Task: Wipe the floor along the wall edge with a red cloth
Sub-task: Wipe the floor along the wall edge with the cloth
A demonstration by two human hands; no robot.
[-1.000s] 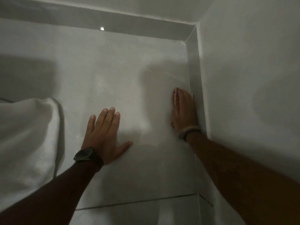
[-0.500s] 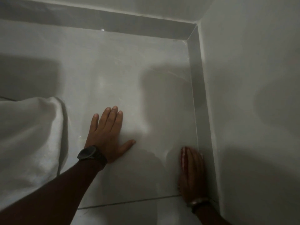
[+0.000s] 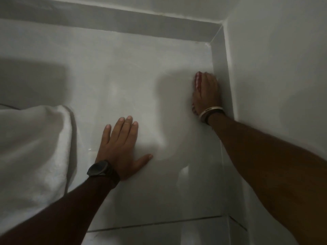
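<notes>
My right hand (image 3: 207, 93) lies flat on the pale tiled floor (image 3: 132, 76), pressed against the skirting (image 3: 219, 59) of the right wall. Under it is the red cloth (image 3: 197, 80); only a red strip shows past the fingers on the left side, the rest is hidden by the hand. A bracelet and a dark band sit on that wrist. My left hand (image 3: 122, 147) rests palm down on the floor in the middle, fingers spread, holding nothing. It wears a dark watch.
A white fabric (image 3: 30, 147) lies bunched on the floor at the left. The right wall (image 3: 274, 68) and the far skirting (image 3: 123, 23) meet in a corner at the upper right. A tile joint (image 3: 159, 224) crosses the floor near me.
My right hand with the cloth slid back toward me along the wall edge, then forward again toward the corner. My left hand has stayed planted.
</notes>
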